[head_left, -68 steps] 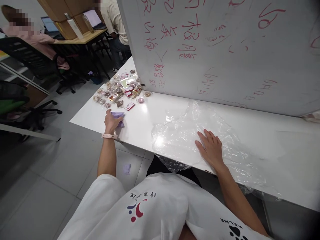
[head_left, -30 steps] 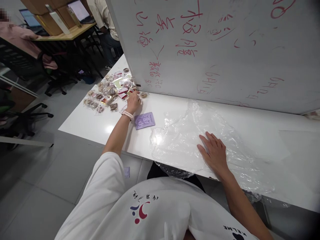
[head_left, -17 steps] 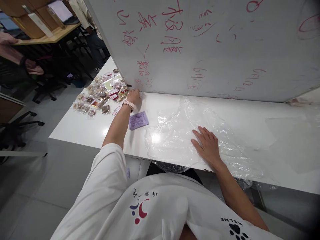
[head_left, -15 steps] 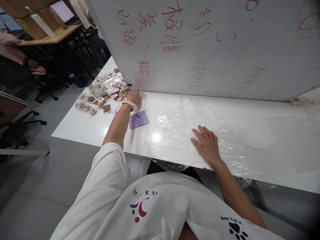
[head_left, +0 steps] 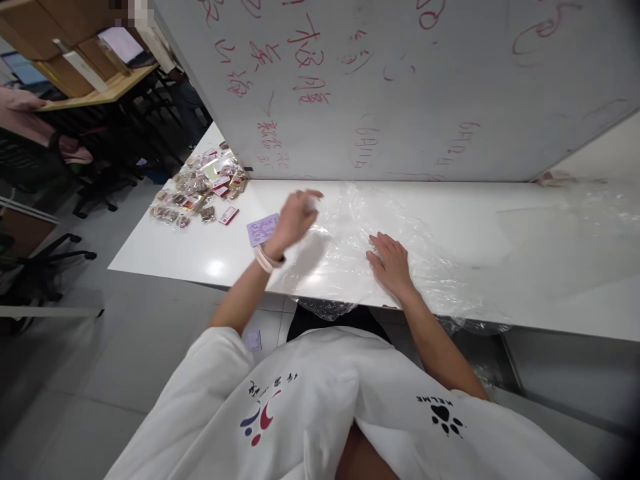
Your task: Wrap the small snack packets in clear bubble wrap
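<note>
Well left of the clear, crinkled plastic sheet, a co-worker's pink sleeve shows beside a wooden desk bearing brown cardboard boxes. Nearer the sheet, yet apart from its left edge, a spread heap of small clear-wrapped packets in browns, golds and pinks covers the left end of the glossy white tabletop. A small red-and-white rectangular card lies just right of that heap, on the sheet's left side. Next comes a flat, purple, patterned rectangular packet, just left of the sheet, its right end hidden behind the left hand.

The left hand, a pale pink band at its wrist, is raised over the sheet's left part, with a shadow below it. Its forearm slants up and rightward, fingers partly curled and blurred; something small and pale may be at the fingertips, but I cannot tell whether the hand is gripping it.

The sheet lies loosely on the tabletop and droops over the near edge. The right hand rests palm down on it, right of the sheet's left part, open, fingers extended and a little apart. Behind the sheet stands a whiteboard with red handwriting.
</note>
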Tool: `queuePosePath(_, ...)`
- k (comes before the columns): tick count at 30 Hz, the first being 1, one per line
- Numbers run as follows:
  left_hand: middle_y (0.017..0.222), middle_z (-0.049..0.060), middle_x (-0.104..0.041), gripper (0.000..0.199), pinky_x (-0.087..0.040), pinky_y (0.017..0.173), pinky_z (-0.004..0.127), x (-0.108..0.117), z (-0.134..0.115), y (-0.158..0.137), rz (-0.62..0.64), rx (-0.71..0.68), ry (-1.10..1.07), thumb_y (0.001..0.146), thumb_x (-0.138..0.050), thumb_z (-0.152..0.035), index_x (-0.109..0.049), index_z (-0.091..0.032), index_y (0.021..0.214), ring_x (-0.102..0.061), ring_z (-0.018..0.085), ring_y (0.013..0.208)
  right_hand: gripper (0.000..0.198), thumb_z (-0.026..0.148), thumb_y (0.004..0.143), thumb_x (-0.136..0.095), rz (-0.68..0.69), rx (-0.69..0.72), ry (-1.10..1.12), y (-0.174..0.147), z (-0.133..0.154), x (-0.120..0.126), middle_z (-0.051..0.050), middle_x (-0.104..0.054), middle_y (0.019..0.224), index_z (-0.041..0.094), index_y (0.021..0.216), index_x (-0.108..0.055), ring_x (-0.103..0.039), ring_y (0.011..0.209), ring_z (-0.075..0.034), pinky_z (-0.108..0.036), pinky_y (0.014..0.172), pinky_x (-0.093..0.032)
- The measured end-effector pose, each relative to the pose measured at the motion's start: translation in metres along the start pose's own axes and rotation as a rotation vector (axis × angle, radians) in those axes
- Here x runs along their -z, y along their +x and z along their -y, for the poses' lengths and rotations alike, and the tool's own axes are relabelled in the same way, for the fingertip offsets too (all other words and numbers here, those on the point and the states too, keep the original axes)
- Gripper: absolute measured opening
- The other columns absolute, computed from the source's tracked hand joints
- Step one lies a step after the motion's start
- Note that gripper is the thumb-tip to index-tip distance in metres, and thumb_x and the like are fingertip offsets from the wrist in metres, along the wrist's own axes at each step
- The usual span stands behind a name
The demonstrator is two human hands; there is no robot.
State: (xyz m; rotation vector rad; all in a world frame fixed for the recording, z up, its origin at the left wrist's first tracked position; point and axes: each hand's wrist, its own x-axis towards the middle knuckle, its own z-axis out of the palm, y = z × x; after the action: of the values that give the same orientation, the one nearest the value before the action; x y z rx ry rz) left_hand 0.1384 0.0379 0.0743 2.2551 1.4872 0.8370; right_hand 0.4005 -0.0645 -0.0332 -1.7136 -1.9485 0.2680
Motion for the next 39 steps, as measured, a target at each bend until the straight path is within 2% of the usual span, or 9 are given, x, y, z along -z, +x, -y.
queuePosePath(3, 0.114, 0.014, -0.063, 0.035, -0.051, 0.089, 0.046, -0.067, -0.057, -0.055, 0.123, -0.158, 0.104, 0.096, -0.044, -0.014, -0.06, -0.024, 0.125, -0.058, 0.027, 0.109, 0.054, 0.046, 0.103, -0.025, -0.138, -0.065, 0.074, -0.006, 0.0, 0.017, -0.011, -0.05, 0.149, 0.023, 0.147, -0.047, -0.042, 0.139, -0.026, -0.048, 0.113, -0.037)
queuePosePath(7, 0.151, 0.019, -0.042, 0.049, -0.036, 0.11, 0.063, -0.118, -0.082, -0.097, 0.176, -0.251, 0.291, 0.094, -0.056, -0.045, -0.05, -0.025, 0.139, -0.037, 0.04, 0.142, 0.053, 0.048, 0.102, -0.03, -0.333, -0.162, -0.041, -0.039, -0.019, 0.057, -0.013, -0.053, 0.145, 0.02, 0.139, -0.054, -0.042, 0.137, -0.029, -0.049, 0.112, -0.036)
queuePosePath(10, 0.161, 0.016, -0.029, 0.062, -0.026, 0.118, 0.063, -0.12, -0.079, -0.108, 0.167, -0.31, 0.302, 0.095, -0.053, -0.049, -0.036, -0.028, 0.151, -0.026, 0.037, 0.15, 0.058, 0.053, 0.099, -0.037, -0.359, -0.347, -0.179, -0.079, -0.043, 0.083, -0.017, -0.054, 0.142, 0.016, 0.14, -0.054, -0.044, 0.133, -0.035, -0.056, 0.108, -0.037)
queuePosePath(15, 0.154, 0.012, -0.045, 0.06, -0.034, 0.12, 0.052, -0.118, -0.068, -0.125, 0.116, -0.418, 0.148, 0.101, -0.032, -0.014, -0.017, -0.024, 0.158, -0.034, 0.025, 0.149, 0.066, 0.064, 0.09, -0.048, -0.12, -0.534, -0.367, -0.123, -0.065, 0.103, -0.021, -0.06, 0.129, 0.013, 0.131, -0.061, -0.052, 0.117, -0.04, -0.056, 0.095, -0.042)
queuePosePath(20, 0.143, 0.018, -0.052, 0.042, -0.05, 0.107, 0.047, -0.125, -0.063, -0.132, -0.061, -0.334, 0.018, 0.101, -0.04, -0.016, -0.041, -0.017, 0.143, -0.045, 0.026, 0.14, 0.046, 0.064, 0.084, -0.054, 0.081, -0.664, -0.231, -0.122, -0.075, 0.127, -0.01, -0.068, 0.087, 0.02, 0.086, -0.067, -0.061, 0.082, -0.029, -0.042, 0.072, -0.045)
queuePosePath(24, 0.127, 0.013, -0.063, 0.028, -0.052, 0.101, 0.047, -0.124, -0.064, -0.127, -0.117, -0.329, -0.02, 0.099, -0.047, -0.016, -0.056, -0.02, 0.125, -0.054, 0.026, 0.127, 0.045, 0.067, 0.077, -0.064, 0.175, -0.708, 0.235, -0.11, -0.081, 0.161, -0.004, -0.061, 0.065, 0.023, 0.065, -0.058, -0.058, 0.06, -0.021, -0.033, 0.055, -0.042)
queuePosePath(27, 0.124, 0.01, -0.067, 0.026, -0.05, 0.104, 0.048, -0.124, -0.062, -0.124, -0.114, -0.341, -0.048, 0.098, -0.051, -0.017, -0.06, -0.021, 0.122, -0.056, 0.025, 0.124, 0.045, 0.065, 0.075, -0.071, 0.133, -0.649, 0.712, -0.091, -0.067, 0.182, -0.004, -0.066, 0.075, 0.023, 0.067, -0.056, -0.056, 0.053, -0.014, -0.029, 0.046, -0.041)
queuePosePath(31, 0.126, 0.009, -0.068, 0.026, -0.051, 0.104, 0.046, -0.124, -0.057, -0.123, -0.093, -0.33, -0.114, 0.098, -0.052, -0.019, -0.063, -0.021, 0.122, -0.058, 0.023, 0.124, 0.035, 0.056, 0.086, -0.067, 0.066, -0.376, 1.003, -0.039, -0.015, 0.187, -0.004, -0.072, 0.086, 0.022, 0.078, -0.059, -0.062, 0.061, -0.014, -0.027, 0.054, -0.049)
queuePosePath(39, 0.124, 0.009, -0.069, 0.027, -0.052, 0.103, 0.044, -0.125, -0.045, -0.124, 0.012, -0.278, -0.118, 0.093, -0.053, -0.013, -0.067, -0.021, 0.116, -0.058, 0.024, 0.125, 0.034, 0.05, 0.094, -0.057, 0.619, 0.217, 0.884, 0.081, 0.098, 0.08, -0.009, -0.07, 0.122, 0.02, 0.109, -0.064, -0.064, 0.115, -0.022, -0.043, 0.1, -0.051)
